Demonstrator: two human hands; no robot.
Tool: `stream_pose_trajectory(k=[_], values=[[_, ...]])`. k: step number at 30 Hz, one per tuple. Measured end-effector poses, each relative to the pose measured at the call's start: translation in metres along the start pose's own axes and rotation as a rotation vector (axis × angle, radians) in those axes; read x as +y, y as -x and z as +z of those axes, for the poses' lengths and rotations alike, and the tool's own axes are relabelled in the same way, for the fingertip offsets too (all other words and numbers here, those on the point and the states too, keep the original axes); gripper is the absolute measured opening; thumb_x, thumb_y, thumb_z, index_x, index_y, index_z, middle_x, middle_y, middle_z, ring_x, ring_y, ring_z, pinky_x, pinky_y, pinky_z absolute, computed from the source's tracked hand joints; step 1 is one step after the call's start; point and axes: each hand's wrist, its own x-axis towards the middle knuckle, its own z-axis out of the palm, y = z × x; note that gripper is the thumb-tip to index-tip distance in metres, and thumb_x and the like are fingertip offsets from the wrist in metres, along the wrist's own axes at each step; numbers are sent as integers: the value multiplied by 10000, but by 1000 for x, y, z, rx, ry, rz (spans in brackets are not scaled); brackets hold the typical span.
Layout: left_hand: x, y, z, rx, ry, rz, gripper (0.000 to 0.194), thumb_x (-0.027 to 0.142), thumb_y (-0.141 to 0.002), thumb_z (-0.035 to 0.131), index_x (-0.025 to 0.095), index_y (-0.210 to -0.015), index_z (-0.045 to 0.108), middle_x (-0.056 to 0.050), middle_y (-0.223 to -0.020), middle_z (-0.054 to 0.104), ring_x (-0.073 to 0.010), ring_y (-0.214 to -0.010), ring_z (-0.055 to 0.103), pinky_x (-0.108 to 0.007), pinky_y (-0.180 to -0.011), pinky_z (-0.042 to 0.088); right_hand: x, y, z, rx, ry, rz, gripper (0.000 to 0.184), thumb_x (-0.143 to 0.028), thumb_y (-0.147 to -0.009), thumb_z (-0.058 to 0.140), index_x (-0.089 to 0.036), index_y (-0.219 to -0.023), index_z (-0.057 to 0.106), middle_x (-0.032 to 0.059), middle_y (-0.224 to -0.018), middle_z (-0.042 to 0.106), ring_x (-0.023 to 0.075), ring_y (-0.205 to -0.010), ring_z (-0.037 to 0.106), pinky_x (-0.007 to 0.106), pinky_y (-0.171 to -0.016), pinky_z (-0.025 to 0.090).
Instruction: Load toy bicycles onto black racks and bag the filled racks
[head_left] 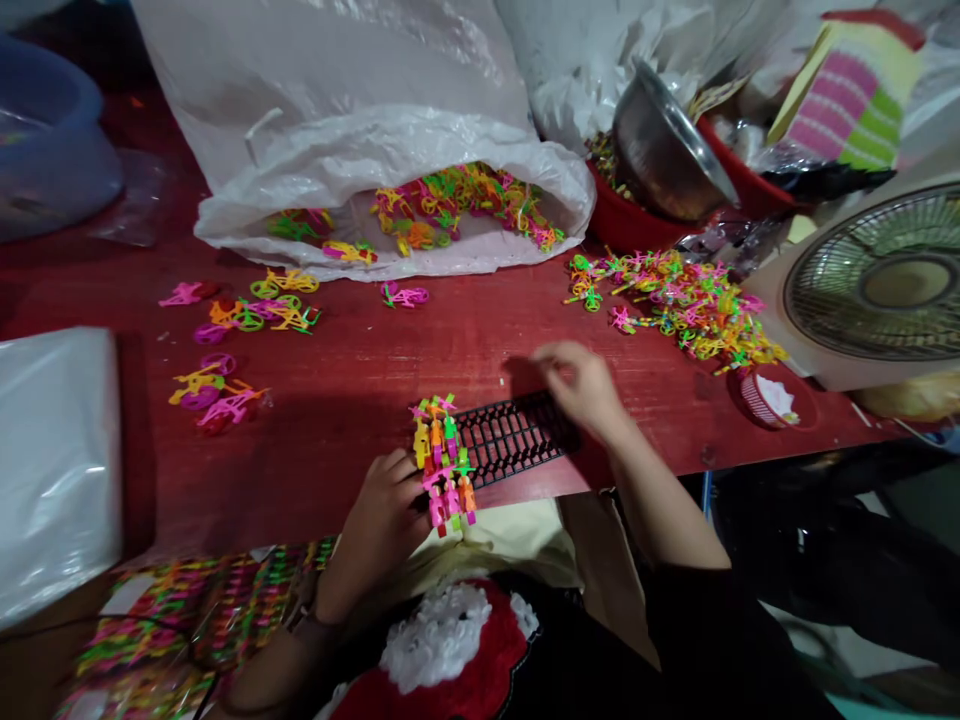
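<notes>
A black plastic rack (pixel 514 436) with rows of slots lies near the table's front edge. Small toy bicycles (pixel 444 462) in pink, orange, yellow and green stand in two rows at its left end. My left hand (pixel 386 508) grips that end, its fingers curled against the bicycles, fingertips partly hidden. Over the rack's far right corner hovers my right hand (pixel 583 388), loosely bent, with a gap between thumb and forefinger and nothing visible in it.
A white sack (pixel 390 250) spills more bicycles at the back. Loose bicycles (pixel 277 300) lie left; a colourful pile (pixel 682 300) lies right, near a fan (pixel 900 285) and a small red basket (pixel 754 400). A plastic-wrapped stack (pixel 60 460) sits far left.
</notes>
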Motion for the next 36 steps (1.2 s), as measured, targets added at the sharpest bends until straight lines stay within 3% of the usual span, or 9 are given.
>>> stream_pose_trajectory(k=[3, 7, 14, 17, 20, 24, 28, 31, 36], values=[[1, -1, 1, 17, -37, -3, 196, 29, -773, 613, 205, -745, 695, -98, -952, 689, -286, -974, 546, -419, -837, 421, 63, -57, -40, 198, 376, 213, 490, 0, -870, 438, -113, -1251, 725, 176, -1315, 680, 294, -1253, 578, 453, -1100, 430], [4, -2, -1, 30, -26, -13, 207, 31, -774, 617, 211, -764, 720, -96, -929, 695, -297, -983, 558, -435, -860, 428, 94, -94, -40, 94, 538, 369, 507, -95, -941, 441, -136, -1406, 640, 207, -1406, 603, 348, -1270, 533, 500, -1059, 439], [2, 0, -4, 10, 59, 5, 165, 127, -870, 637, 243, -850, 752, -92, -1020, 715, -294, -1032, 583, -448, -917, 436, 42, -40, 14, 5, 450, 91, 256, -272, -1010, 534, -162, -1186, 684, 150, -1206, 660, 276, -1096, 608, 385, -1009, 480], [0, 0, -5, 12, 91, 15, 159, 142, -874, 637, 250, -887, 753, -84, -1024, 721, -290, -1030, 597, -447, -920, 432, 36, -7, 11, 46, 404, 65, 171, -278, -987, 596, -161, -1101, 646, 146, -1121, 646, 290, -1032, 606, 420, -954, 503], [-1, -1, -4, 13, 112, 34, 190, 133, -857, 639, 258, -936, 758, -78, -1045, 731, -283, -1027, 611, -437, -912, 426, 42, 16, 2, 178, 476, 205, 261, -332, -953, 661, -119, -1103, 640, 198, -1109, 627, 337, -1022, 592, 489, -936, 505], [0, -2, -5, -10, 128, 56, 206, 148, -854, 642, 261, -975, 763, -81, -1074, 736, -284, -1052, 616, -431, -903, 419, 50, 25, -9, 75, 498, 261, 200, -216, -982, 553, -139, -942, 734, 168, -972, 681, 304, -958, 628, 463, -951, 496], [2, -2, -7, -15, 129, 42, 158, 182, -877, 622, 249, -876, 765, -81, -1012, 740, -288, -1005, 615, -428, -878, 416, 43, 23, -8, 12, 169, 291, 108, -228, -895, 670, -159, -891, 753, 106, -887, 734, 236, -807, 668, 367, -810, 532], [3, -2, -8, 3, 132, 35, 171, 197, -883, 618, 249, -913, 778, -84, -1042, 744, -287, -1008, 617, -422, -867, 417, 27, 22, 4, -11, -201, 335, 213, -357, -843, 753, -168, -936, 722, 60, -864, 751, 199, -736, 679, 306, -693, 532], [4, -2, -8, -31, 86, 22, 148, 228, -906, 636, 236, -926, 783, -86, -1055, 743, -282, -1026, 611, -408, -856, 410, -4, 20, 29, 36, -425, 336, 308, -406, -812, 780, -174, -992, 687, 39, -875, 746, 187, -765, 687, 310, -733, 557]])
